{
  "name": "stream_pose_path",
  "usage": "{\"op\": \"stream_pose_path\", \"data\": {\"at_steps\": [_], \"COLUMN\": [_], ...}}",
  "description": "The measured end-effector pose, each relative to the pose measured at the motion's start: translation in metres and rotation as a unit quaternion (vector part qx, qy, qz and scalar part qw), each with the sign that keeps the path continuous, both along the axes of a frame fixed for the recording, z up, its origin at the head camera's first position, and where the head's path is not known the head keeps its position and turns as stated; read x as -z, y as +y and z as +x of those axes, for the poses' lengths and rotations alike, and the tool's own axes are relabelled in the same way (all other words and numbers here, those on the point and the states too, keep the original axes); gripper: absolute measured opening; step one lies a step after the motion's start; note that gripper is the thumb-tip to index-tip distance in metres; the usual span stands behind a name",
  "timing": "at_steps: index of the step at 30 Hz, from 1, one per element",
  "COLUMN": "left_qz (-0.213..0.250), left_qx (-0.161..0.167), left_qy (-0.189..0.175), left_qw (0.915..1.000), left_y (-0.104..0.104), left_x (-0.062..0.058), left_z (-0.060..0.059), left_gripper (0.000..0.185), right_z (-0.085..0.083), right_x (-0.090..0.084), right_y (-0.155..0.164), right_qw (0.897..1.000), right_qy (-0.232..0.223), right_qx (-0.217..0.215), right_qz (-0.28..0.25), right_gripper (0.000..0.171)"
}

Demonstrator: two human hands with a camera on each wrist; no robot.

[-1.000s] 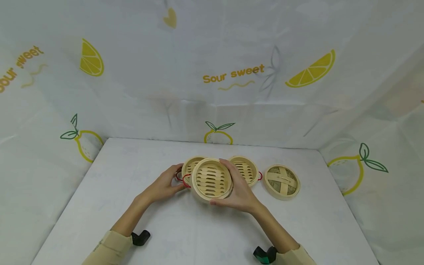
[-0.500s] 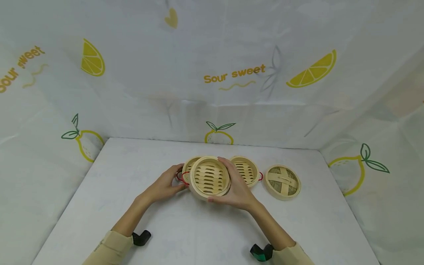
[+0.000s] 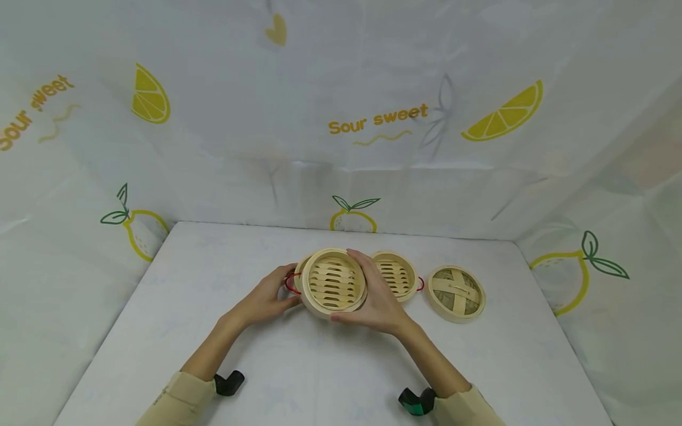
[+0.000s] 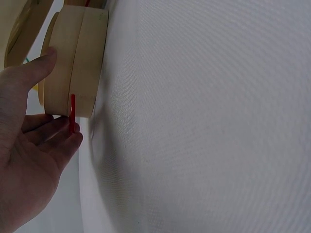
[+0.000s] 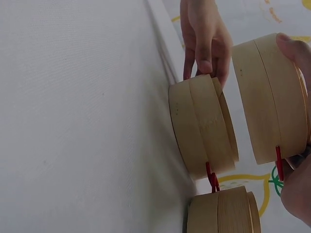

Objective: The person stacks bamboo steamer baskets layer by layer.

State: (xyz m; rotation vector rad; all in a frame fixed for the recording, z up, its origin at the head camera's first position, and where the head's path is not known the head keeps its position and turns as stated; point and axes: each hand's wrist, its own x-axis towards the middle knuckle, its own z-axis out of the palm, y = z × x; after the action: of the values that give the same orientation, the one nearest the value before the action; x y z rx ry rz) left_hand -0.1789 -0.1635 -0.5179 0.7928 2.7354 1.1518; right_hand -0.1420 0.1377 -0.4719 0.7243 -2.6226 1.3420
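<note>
My right hand (image 3: 379, 302) grips a small round bamboo steamer basket (image 3: 334, 279) with a slatted floor and red handles. In the right wrist view this raised basket hangs tilted just above a second bamboo steamer basket (image 5: 201, 128), with a gap between them. That lower basket stands on the table, mostly hidden from the head view. Thumb and fingers of my left hand (image 3: 266, 297) hold its left side by the red handle (image 4: 73, 114). A third steamer basket (image 3: 395, 277) stands close by on the right, partly behind my right hand.
A woven bamboo lid (image 3: 456, 293) lies on the white table (image 3: 319, 378), right of the baskets. Behind the table hangs a white sheet (image 3: 240, 148) with lemon prints. Black wrist-worn pieces show near both sleeves.
My right hand has carried the raised basket slightly left and away from me, so it covers more of the lower one. My left hand has stayed in place.
</note>
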Motion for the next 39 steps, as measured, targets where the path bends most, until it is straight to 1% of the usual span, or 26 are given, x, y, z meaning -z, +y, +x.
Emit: {"op": "stream_pose_path", "data": {"at_steps": [4, 13, 21, 27, 30, 35, 39], "left_qz": [0.004, -0.004, -0.003, 0.004, 0.005, 0.009, 0.008], "left_qx": [0.002, -0.003, -0.006, -0.006, -0.002, 0.002, -0.002], "left_qy": [-0.003, -0.006, -0.006, -0.009, -0.005, -0.008, -0.017], "left_qw": [1.0, 1.0, 1.0, 0.9999, 1.0, 0.9999, 0.9998], "left_y": [0.0, -0.001, 0.001, 0.001, 0.001, 0.001, 0.0], "left_x": [0.001, 0.001, 0.001, 0.0, 0.0, -0.001, -0.001], "left_z": [-0.001, 0.0, 0.001, 0.0, 0.0, -0.001, 0.0], "left_gripper": [0.076, 0.078, 0.078, 0.077, 0.077, 0.077, 0.078], "right_z": [-0.001, -0.002, -0.007, -0.007, -0.007, -0.008, -0.01], "right_x": [0.001, 0.003, 0.004, 0.001, 0.002, 0.004, 0.006], "right_y": [-0.001, -0.005, -0.007, -0.011, -0.012, -0.014, -0.016], "right_qw": [1.0, 1.0, 1.0, 1.0, 1.0, 1.0, 1.0], "right_qy": [0.008, 0.008, -0.001, 0.003, 0.0, -0.011, -0.009], "right_qx": [-0.001, 0.002, 0.001, -0.004, -0.005, -0.002, 0.0], "right_qz": [0.0, 0.003, 0.006, 0.01, 0.008, 0.006, 0.009], "right_gripper": [0.128, 0.128, 0.127, 0.128, 0.129, 0.129, 0.128]}}
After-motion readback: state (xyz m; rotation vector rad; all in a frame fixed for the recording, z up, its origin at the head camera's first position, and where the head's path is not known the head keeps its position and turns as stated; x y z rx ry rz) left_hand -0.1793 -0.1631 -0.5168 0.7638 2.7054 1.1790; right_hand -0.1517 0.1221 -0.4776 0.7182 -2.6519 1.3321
